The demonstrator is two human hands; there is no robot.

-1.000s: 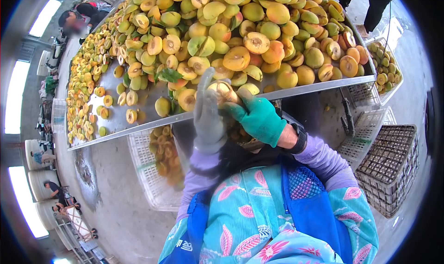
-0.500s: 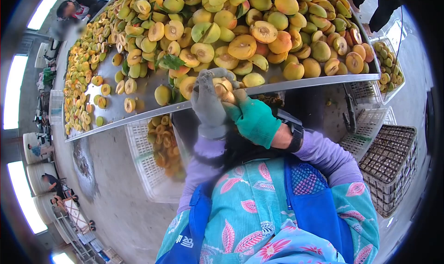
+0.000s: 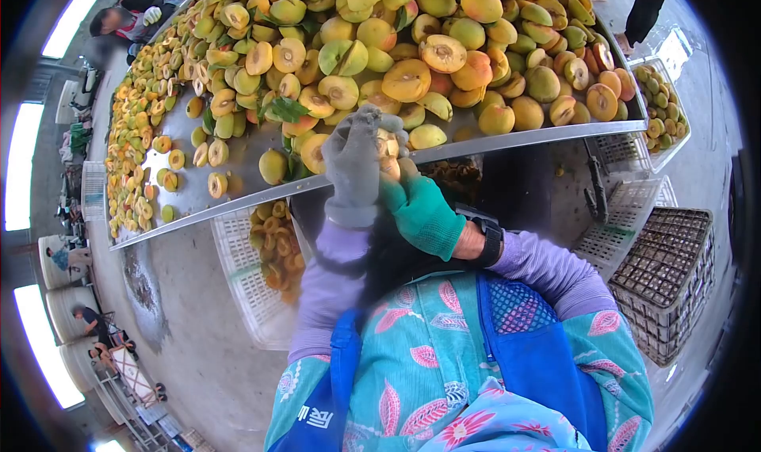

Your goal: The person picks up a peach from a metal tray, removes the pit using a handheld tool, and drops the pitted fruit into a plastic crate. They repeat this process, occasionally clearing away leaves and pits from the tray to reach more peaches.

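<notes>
Head view, sole camera: two gloved hands, one fruit piece between them. Left hand (image 3: 354, 160), grey glove, fingers curled in around the fruit piece (image 3: 388, 152); right hand (image 3: 420, 214), green glove, thumb and fingers pinched closed on its lower end. Fruit piece sits just at the near rim of the table, cut flesh partly showing; how hard either hand presses, cannot tell. One dark wristband (image 3: 491, 238) on the right wrist. Heaped fruit (image 3: 341, 64), whole and halved, yellow-green to orange, too many to count; leaves mixed in, one broad green leaf (image 3: 287, 109) near the left hand. Crates near the table: one white crate (image 3: 238, 274) below left, holding fruit; one filled crate (image 3: 674, 147) at the far right; one tilted pale crate (image 3: 617, 228) beside one dark crate (image 3: 662, 286). Surface: metal table (image 3: 523, 142), raised edge, bare patches toward the left among scattered halves. Room: grey concrete floor (image 3: 198, 309), one dark wet-looking patch (image 3: 144, 293); large pale tubs (image 3: 70, 309) along the left, bright openings (image 3: 24, 167) behind. Other people: one co-worker (image 3: 143, 20) at the table's far left, two small figures by the tubs, dark-clad legs (image 3: 646, 8) upper right.
</notes>
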